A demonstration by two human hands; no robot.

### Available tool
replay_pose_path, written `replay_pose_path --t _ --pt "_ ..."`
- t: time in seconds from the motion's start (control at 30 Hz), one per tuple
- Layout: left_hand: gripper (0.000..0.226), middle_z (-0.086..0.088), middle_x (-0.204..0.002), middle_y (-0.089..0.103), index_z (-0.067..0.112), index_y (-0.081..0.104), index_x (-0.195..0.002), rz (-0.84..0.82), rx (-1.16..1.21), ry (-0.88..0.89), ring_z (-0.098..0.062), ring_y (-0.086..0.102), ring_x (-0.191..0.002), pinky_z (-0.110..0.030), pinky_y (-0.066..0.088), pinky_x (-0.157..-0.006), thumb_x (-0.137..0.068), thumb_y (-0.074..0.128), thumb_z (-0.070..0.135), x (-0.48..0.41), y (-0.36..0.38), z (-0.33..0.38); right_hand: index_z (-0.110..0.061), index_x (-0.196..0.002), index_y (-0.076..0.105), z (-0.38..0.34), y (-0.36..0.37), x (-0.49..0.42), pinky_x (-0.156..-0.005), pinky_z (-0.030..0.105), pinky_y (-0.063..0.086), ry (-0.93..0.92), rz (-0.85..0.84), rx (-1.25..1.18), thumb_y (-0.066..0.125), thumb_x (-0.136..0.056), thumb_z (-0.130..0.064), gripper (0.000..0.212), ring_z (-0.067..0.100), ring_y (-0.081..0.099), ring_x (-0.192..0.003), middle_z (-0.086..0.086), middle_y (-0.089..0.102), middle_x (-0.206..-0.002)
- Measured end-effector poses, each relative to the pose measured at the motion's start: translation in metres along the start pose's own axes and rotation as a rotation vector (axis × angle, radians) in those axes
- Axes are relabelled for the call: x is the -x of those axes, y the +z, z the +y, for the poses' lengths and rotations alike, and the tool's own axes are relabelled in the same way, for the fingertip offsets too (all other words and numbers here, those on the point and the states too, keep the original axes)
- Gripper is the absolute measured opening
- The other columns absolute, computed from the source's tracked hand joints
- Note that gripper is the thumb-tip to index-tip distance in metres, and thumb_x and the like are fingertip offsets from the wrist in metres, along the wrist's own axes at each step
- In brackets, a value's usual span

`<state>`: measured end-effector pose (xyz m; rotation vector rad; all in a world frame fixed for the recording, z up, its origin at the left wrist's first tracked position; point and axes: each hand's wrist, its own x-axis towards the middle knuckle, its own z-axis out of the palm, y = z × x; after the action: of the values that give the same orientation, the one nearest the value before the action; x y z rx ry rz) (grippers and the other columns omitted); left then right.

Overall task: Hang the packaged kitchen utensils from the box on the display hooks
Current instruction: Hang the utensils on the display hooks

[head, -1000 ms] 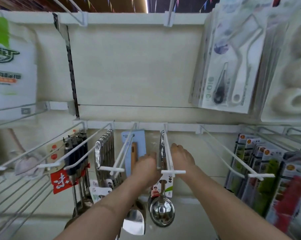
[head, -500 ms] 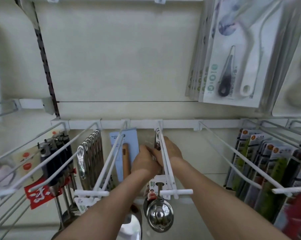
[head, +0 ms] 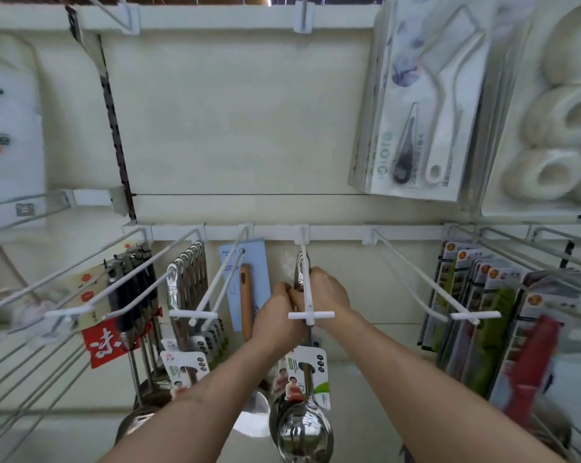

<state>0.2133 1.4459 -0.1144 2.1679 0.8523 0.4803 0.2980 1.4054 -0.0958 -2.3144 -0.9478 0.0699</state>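
A steel ladle [head: 305,432] with a white and green label card hangs on the white middle display hook [head: 311,315]. Its handle top sits far back on the hook, between my two hands. My left hand [head: 275,315] grips the handle from the left side. Beside the wire on the right, my right hand [head: 327,292] holds the handle top with curled fingers. Another steel utensil bowl [head: 254,412] shows below, partly hidden by my left forearm. The box is out of sight.
Left hooks carry steel ladles [head: 189,282], dark-handled tools [head: 132,289] and a blue-carded wooden-handled utensil [head: 245,295]. A bare hook [head: 472,315] juts out on the right, next to packaged goods [head: 503,329]. White brush packs [head: 426,128] hang above right.
Both hands went further back along the middle hook with the ladle handle, then stayed there. The camera tilted down and back up.
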Motion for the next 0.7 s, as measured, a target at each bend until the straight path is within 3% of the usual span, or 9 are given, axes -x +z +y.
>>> replay_pose_path --t 0.1,0.2,0.27,0.37,0.53,0.7 --pt "0.017 -0.008 -0.088 0.058 0.012 0.042 -0.097 0.002 -0.059 0.062 -0.031 0.062 -0.089 -0.040 0.050 -0.073 -0.089 0.057 0.009 -0.008 0.011 -0.016 -0.010 -0.093 0.047 -0.003 -0.005 0.018 -0.070 0.030 0.042 -0.006 -0.014 0.005 0.063 -0.086 -0.023 0.021 0.032 0.060 -0.093 0.014 0.063 -0.107" --pt "0.029 0.004 -0.077 0.058 0.007 0.049 -0.105 0.099 -0.046 0.142 -0.022 0.060 -0.078 -0.036 0.048 -0.066 -0.081 0.061 0.017 0.009 0.009 -0.016 -0.008 -0.097 0.054 -0.003 -0.010 0.035 -0.070 0.030 0.042 -0.019 -0.022 -0.018 0.063 -0.085 -0.025 0.022 0.033 0.061 -0.098 0.013 0.064 -0.107" --pt "0.031 0.004 -0.074 0.059 0.005 0.052 -0.104 0.096 -0.047 0.145 -0.019 0.059 -0.074 -0.035 0.047 -0.061 -0.079 0.061 0.020 0.026 0.007 -0.013 -0.010 -0.101 0.056 -0.004 -0.013 0.046 -0.074 0.031 0.045 -0.020 -0.013 -0.047 0.061 -0.087 -0.031 0.026 0.033 0.061 -0.099 0.012 0.064 -0.108" --pt "0.039 0.000 -0.084 0.062 0.014 0.038 -0.101 0.131 -0.016 0.134 -0.020 0.062 -0.077 -0.032 0.045 -0.056 -0.079 0.069 0.023 0.047 0.006 -0.007 -0.013 -0.098 0.055 -0.004 -0.014 0.062 -0.080 0.034 0.049 -0.020 -0.022 -0.071 0.058 -0.088 -0.042 0.031 0.031 0.061 -0.099 0.009 0.065 -0.107" --pt "0.038 0.002 -0.078 0.053 0.014 0.037 -0.101 0.128 -0.009 0.113 -0.011 0.050 -0.063 -0.027 0.031 -0.047 -0.082 0.069 0.022 0.085 0.005 0.000 -0.011 -0.106 0.059 -0.002 -0.017 0.089 -0.077 0.032 0.047 -0.059 -0.014 -0.022 0.058 -0.087 -0.045 0.039 0.030 0.062 -0.097 0.008 0.067 -0.105" --pt "0.038 0.000 -0.082 0.058 0.016 0.036 -0.105 0.164 -0.068 0.048 -0.019 0.058 -0.071 -0.032 0.045 -0.057 -0.082 0.066 0.026 0.110 0.005 0.005 -0.008 -0.105 0.054 -0.001 -0.024 0.114 -0.073 0.031 0.042 -0.090 -0.035 -0.049 0.060 -0.088 -0.041 0.037 0.031 0.061 -0.097 0.010 0.065 -0.104"
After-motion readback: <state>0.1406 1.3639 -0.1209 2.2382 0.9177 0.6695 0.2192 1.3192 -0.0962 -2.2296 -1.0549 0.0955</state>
